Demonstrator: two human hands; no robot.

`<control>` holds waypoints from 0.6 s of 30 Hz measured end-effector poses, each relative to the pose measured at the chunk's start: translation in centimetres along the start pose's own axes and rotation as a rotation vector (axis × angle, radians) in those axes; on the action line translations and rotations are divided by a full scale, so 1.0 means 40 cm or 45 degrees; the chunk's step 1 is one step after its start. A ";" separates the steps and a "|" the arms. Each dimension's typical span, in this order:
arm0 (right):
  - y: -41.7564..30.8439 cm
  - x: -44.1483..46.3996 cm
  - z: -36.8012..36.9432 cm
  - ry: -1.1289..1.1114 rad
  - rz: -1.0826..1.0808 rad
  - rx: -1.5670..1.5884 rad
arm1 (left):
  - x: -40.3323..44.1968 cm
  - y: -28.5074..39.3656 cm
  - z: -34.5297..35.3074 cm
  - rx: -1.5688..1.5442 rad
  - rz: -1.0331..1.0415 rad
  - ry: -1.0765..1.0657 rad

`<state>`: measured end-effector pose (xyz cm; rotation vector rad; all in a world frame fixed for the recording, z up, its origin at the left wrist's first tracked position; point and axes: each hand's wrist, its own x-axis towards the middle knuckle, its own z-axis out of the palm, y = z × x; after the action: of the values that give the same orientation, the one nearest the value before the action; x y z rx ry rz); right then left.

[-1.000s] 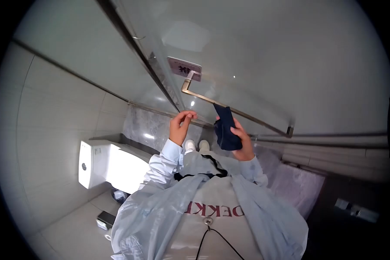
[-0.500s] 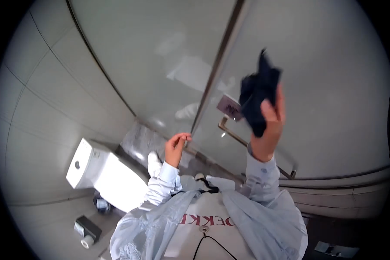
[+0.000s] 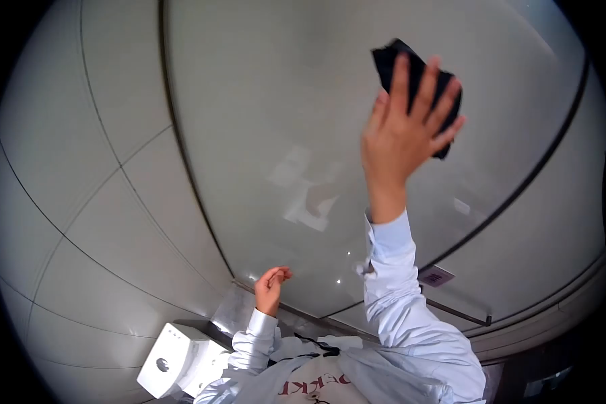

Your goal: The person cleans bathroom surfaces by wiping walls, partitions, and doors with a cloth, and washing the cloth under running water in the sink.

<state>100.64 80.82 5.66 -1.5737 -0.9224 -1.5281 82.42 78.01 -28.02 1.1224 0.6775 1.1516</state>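
Observation:
My right hand (image 3: 407,131) is raised high, its fingers spread over a dark navy cloth (image 3: 416,64) that it holds flat against the frosted glass panel (image 3: 269,81). Cloth edges stick out above and beside the fingers; the palm side is hidden. Lower down, my left hand (image 3: 271,289) is held in front of the body near the panel's bottom edge. Its fingers are loosely curled together, and nothing shows in them.
A white toilet (image 3: 165,360) stands at lower left beside a tiled wall (image 3: 67,182). At lower right, a metal handle bar (image 3: 454,312) and a small purple sign (image 3: 436,276) are on the glass door. Dark seams border the panel.
The view has tilted up and turned toward the left panel. My right hand has spread from gripping the bunched cloth to pressing it on the glass. My left hand stays curled.

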 end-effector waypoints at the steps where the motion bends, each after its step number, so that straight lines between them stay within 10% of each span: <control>1: -0.060 0.013 0.033 -0.009 -0.039 0.026 | 0.016 0.024 -0.028 -0.072 -0.040 -0.079; 11: -0.609 -0.108 0.337 -0.159 -0.833 0.205 | 0.107 0.097 -0.184 -0.023 0.031 0.178; 18: -0.293 -0.195 0.163 -0.327 -0.769 0.367 | 0.217 0.186 -0.033 0.283 0.491 -0.071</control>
<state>93.07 92.06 -1.91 -1.3624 -1.8021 -1.4999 81.30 86.65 -20.52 1.5151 0.5692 1.3870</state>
